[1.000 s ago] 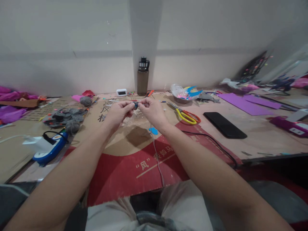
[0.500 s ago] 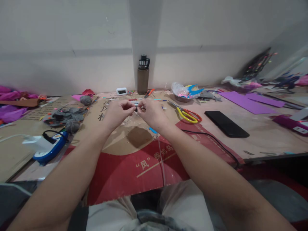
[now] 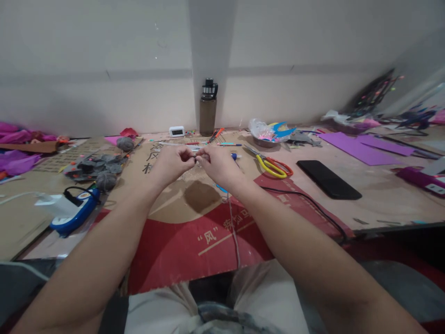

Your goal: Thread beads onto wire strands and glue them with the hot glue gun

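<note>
My left hand (image 3: 172, 163) and my right hand (image 3: 217, 164) are held close together above the cardboard sheet (image 3: 194, 232), fingertips meeting. Both pinch a tiny dark piece (image 3: 196, 159) that is too small to name. A thin grey cord (image 3: 233, 227) runs from under my right wrist toward me. A small blue scrap (image 3: 220, 188) lies on the cardboard just below my right hand.
Yellow-and-orange scissors (image 3: 273, 166) and a black phone (image 3: 328, 173) lie to the right. A dark bottle (image 3: 207, 107) and a small white clock (image 3: 176, 131) stand by the wall. Grey felt balls (image 3: 100, 169) and a blue power strip (image 3: 71, 211) sit left. Purple sheets (image 3: 354, 148) lie far right.
Both hands dropped slightly and drew closer together, and the dark piece is now more hidden between the fingertips. Nothing else on the table moved.
</note>
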{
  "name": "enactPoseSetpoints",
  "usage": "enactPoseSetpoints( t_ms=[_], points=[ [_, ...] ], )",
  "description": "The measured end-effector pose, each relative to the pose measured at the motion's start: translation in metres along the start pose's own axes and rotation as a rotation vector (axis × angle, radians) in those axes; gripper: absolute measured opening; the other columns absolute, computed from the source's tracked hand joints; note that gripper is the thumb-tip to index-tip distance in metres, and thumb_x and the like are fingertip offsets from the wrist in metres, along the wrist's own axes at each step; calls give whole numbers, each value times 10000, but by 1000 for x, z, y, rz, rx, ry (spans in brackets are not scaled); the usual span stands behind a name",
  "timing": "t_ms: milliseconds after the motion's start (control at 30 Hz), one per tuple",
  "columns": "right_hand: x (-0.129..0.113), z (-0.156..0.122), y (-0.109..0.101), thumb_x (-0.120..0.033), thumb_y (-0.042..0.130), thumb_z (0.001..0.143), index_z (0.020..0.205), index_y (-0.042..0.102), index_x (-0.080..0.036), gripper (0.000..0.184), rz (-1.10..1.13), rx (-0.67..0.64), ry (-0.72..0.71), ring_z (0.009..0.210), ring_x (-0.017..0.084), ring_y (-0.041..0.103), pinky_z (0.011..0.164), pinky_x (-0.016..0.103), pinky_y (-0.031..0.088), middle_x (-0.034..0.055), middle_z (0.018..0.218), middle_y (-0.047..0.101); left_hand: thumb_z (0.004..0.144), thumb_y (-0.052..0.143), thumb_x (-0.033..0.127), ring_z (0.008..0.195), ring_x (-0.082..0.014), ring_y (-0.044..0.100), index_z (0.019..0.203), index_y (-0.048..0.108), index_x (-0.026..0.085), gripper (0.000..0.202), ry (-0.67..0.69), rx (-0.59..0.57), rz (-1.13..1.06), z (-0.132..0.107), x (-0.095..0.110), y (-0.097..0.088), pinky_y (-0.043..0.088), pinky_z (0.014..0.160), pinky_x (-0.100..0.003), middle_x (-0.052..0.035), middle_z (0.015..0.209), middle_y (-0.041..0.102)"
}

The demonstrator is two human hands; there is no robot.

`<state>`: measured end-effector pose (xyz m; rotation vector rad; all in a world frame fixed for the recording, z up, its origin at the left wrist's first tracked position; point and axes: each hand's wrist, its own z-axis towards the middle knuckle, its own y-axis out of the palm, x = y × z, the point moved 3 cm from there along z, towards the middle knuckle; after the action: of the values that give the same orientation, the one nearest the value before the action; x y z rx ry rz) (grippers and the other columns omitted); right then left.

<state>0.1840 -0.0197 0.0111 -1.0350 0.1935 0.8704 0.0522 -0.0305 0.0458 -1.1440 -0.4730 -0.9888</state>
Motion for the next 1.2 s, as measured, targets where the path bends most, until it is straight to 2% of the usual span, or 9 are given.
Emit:
enactPoseSetpoints(
  t_ms=[67,167,433,567,733,833,933,1067,1200],
  points=[
    [2,0,2,-232,507,827,952,608,-142,185,58,11,12,719,140,525,690,263,375,41,762,613,545,644,0,454,-89,369,475,589,170,192,19,47,49,2,-5,-1,245,490,-224,40,415,457],
    [5,0,6,-239,466,843,948,600,-144,195,120,13,7,708,130,521,680,250,374,28,762,607,590,609,32,471,-84,390,514,593,156,146,-8,112,6,6,-19,-5,260,491,-219,32,456,488],
    [-10,-10,16,-222,385,873,846,628,-156,253,192,-88,-52,765,130,548,714,246,378,42,831,647,664,597,168,403,-55,371,606,588,145,62,-85,257,-407,25,-66,-13,252,397,-182,28,475,477],
    [-21,-15,16,-249,382,884,858,643,-162,276,243,-172,-94,755,122,542,701,239,373,38,834,648,640,612,148,399,-37,392,630,566,144,47,-148,406,-651,33,-82,-26,222,358,-159,20,545,522],
    [-26,-14,7,-305,408,880,878,658,-159,290,383,-232,-116,634,89,470,621,218,354,-8,698,570,663,528,64,377,-19,378,590,472,154,129,-261,626,-887,37,-96,-52,208,340,-137,34,529,502],
    [-25,-14,0,-309,409,876,884,656,-163,287,487,-379,-60,551,66,411,538,192,329,-32,637,507,693,482,38,373,-12,369,592,441,157,161,-339,739,-981,37,-102,-66,202,337,-120,43,498,482],
    [-24,-18,-5,-348,428,868,901,656,-179,286,549,-607,-12,503,58,381,478,182,309,-42,625,491,714,446,30,364,-5,353,590,422,156,178,-356,771,-1015,36,-104,-71,197,332,-107,51,474,453],
    [-25,-25,-5,-315,510,834,922,678,-175,236,582,-915,-119,604,69,494,573,187,390,-16,717,597,703,455,37,365,-10,354,600,454,150,153,-352,732,-1017,38,-103,-65,213,319,-107,29,501,501],
    [-26,-31,0,-303,576,795,895,706,-162,217,571,-1058,-166,712,93,561,661,195,419,6,778,661,709,470,44,377,-8,376,613,477,144,139,-330,662,-1067,41,-101,-59,230,322,-99,21,524,520]
  ],
)
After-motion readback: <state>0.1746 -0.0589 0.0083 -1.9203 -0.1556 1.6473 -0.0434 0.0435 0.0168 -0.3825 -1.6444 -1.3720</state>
